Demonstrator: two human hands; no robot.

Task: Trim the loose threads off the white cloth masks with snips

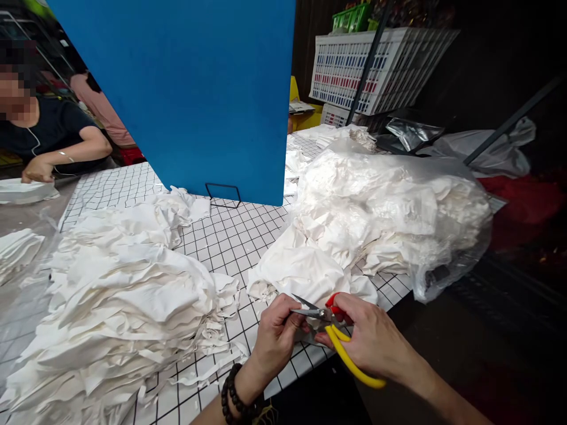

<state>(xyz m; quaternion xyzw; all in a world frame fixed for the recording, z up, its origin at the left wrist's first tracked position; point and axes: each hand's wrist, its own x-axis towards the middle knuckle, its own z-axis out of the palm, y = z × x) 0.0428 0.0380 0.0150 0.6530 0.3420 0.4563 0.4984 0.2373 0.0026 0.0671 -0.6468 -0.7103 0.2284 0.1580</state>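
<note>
My right hand point(367, 333) grips a pair of scissors point(322, 314) with one yellow and one red handle, its blades parted and pointing left. Close to the blade tips, my left hand point(280, 332) is closed in a pinch on the edge of a white cloth point(305, 268); the exact spot held is partly hidden by the fingers. That cloth lies spread at the table edge just beyond both hands. A dark beaded bracelet point(234, 392) circles my left wrist.
A heap of white cloth pieces point(133, 301) covers the left side of the grid-patterned table point(234, 242). Clear plastic point(398, 189) wraps more cloth at right. A blue board point(190, 94) stands upright behind. Across at left, a person point(57, 130) handles white cloth. White crates point(354, 71) stand beyond.
</note>
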